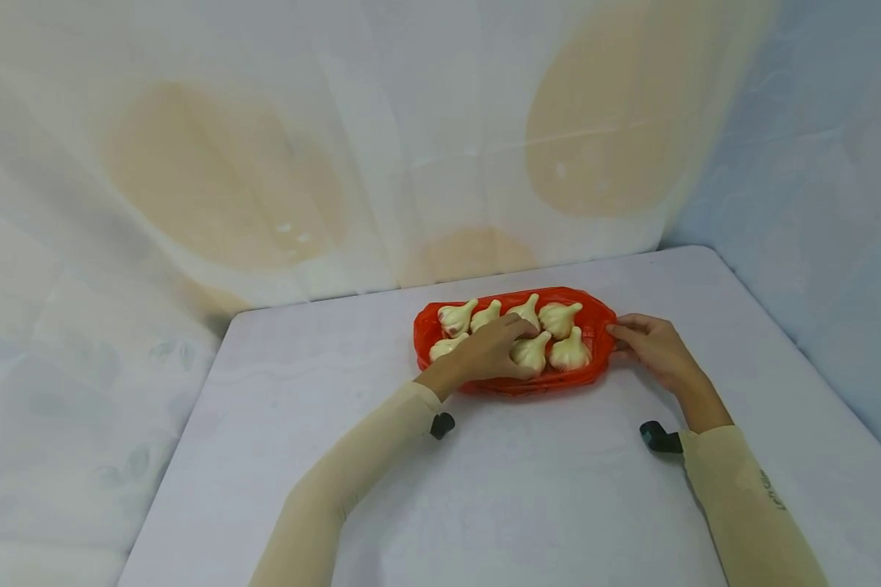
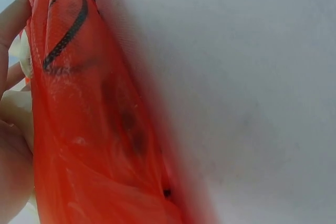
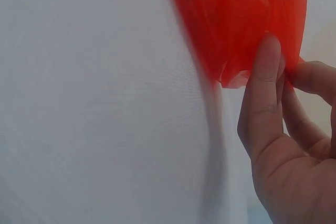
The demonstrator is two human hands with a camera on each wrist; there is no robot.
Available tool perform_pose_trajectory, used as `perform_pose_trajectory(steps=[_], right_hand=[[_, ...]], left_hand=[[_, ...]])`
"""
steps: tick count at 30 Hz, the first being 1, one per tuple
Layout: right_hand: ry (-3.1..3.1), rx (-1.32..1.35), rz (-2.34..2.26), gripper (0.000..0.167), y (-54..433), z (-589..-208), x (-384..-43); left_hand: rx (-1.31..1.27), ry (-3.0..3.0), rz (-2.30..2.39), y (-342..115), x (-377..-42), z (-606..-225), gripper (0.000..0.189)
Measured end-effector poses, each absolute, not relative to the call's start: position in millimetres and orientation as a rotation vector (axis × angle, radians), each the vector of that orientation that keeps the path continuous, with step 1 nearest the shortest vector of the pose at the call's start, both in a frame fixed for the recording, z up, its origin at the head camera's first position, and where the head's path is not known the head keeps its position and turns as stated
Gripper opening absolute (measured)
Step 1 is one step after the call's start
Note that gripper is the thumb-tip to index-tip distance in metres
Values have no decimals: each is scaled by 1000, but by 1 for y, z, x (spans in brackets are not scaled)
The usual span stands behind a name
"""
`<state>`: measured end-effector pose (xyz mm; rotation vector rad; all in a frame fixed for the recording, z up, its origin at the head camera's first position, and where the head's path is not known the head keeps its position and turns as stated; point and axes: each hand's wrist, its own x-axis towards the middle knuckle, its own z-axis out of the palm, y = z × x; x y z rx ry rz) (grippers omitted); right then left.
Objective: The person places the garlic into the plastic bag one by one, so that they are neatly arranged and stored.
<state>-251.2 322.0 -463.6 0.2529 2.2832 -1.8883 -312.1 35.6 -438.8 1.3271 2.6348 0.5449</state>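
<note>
Several white garlic bulbs (image 1: 570,352) lie in two rows inside a shallow oblong tray lined or wrapped with a red plastic bag (image 1: 595,371). My left hand (image 1: 490,350) reaches over the front row, thumb and fingers around a garlic bulb (image 1: 531,354) near the middle; the hand hides part of that row. In the left wrist view, pale garlic (image 2: 17,106) shows between the fingers behind the red plastic. At the tray's right end, my right hand (image 1: 653,346) pinches the bag's edge between thumb and fingers, as the right wrist view also shows.
The tray sits toward the back of a white-covered table (image 1: 543,497). A pale curtain (image 1: 426,147) with tan patches hangs right behind the table, and more cloth hangs along both sides. Dark wrist-worn devices (image 1: 661,438) stick out beside the sleeves.
</note>
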Motion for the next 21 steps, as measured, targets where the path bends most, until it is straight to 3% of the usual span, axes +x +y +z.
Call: perform_pose_trajectory(steps=[21], right_hand=[[2412, 238, -1796, 66, 333, -459, -251]], left_hand=[[1308, 2641, 772, 19, -314, -424, 62]])
